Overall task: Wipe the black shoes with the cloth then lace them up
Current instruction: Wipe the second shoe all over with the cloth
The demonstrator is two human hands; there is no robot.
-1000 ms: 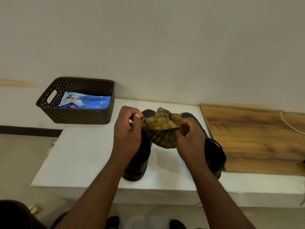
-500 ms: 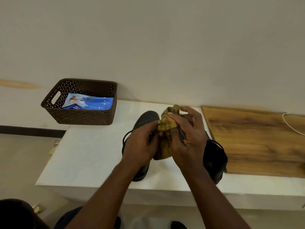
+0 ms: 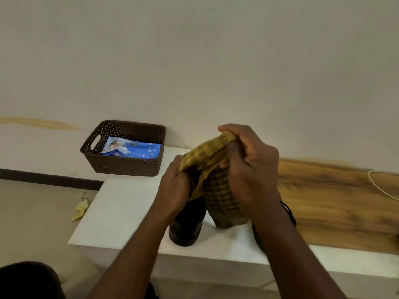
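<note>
Cloth (image 3: 218,182): a second ago it was a tight wad pinched between both hands over the shoes; now it is drawn out, one end raised high at right, the rest hanging down in a long fold almost to the table top; I judge I am opening it up for a usable wiping face, so wiping proper has not yet begun and lacing is further off.

Grips: my right hand (image 3: 248,160) has its fingers curled over the upper end of the cloth; my left hand (image 3: 174,186) pinches the lower left edge; both closed on fabric, neither touching a shoe.

Cloth is soft woven check, mustard and brown, limp, drapes freely.

Left shoe (image 3: 187,225): black, smooth, slight sheen, rounded heel toward me, standing on the white table (image 3: 121,212) below my left wrist; the right shoe (image 3: 289,214) is mostly hidden behind my right forearm, only a dark edge and a lace loop showing.

Outward: brown perforated plastic basket (image 3: 121,162) at far left holding a glossy blue packet (image 3: 131,149); wood-grain board (image 3: 336,203) to the right; thin white cord (image 3: 380,186) at its far edge; yellow scrap (image 3: 80,210) on the floor, left.
</note>
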